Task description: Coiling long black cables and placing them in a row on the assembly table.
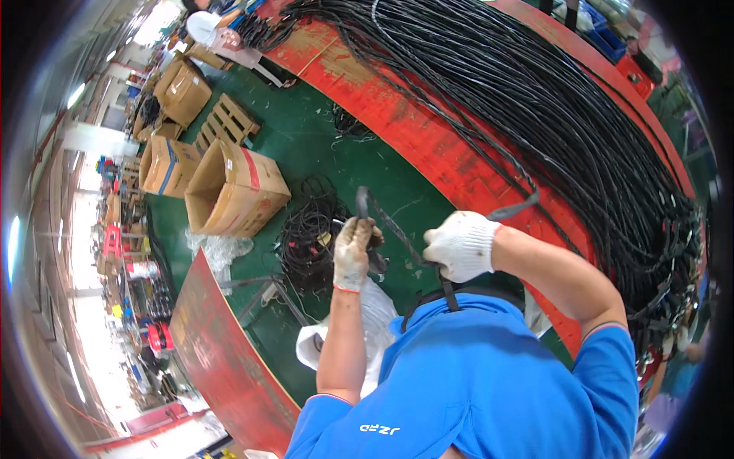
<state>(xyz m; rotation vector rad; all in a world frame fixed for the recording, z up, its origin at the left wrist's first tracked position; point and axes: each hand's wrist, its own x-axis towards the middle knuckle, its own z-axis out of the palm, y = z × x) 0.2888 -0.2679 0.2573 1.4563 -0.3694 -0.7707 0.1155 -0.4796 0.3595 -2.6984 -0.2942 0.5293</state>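
Observation:
A black cable point(394, 227) stretches between my two hands in front of my body. My left hand point(353, 256), in a soiled white knit glove, grips it close to a bend that stands up above the fingers. In a cleaner white glove, my right hand point(461, 246) is closed like a fist where the cable's other stretch reaches it. Its fingertips are partly hidden. Dark cable parts hang just below the left hand. On the red table point(390, 115) to the right lies a long bundle of black cables point(489, 84), with one loose thick end point(514, 208) near my right wrist.
A tangled heap of black cables point(310, 237) lies on the green floor beyond my left hand. Cardboard boxes point(248, 187) and a wooden pallet point(226, 122) stand at the far left. A red-topped board point(229, 359) lies near left, beside white plastic bags point(367, 329). Another person stands far back.

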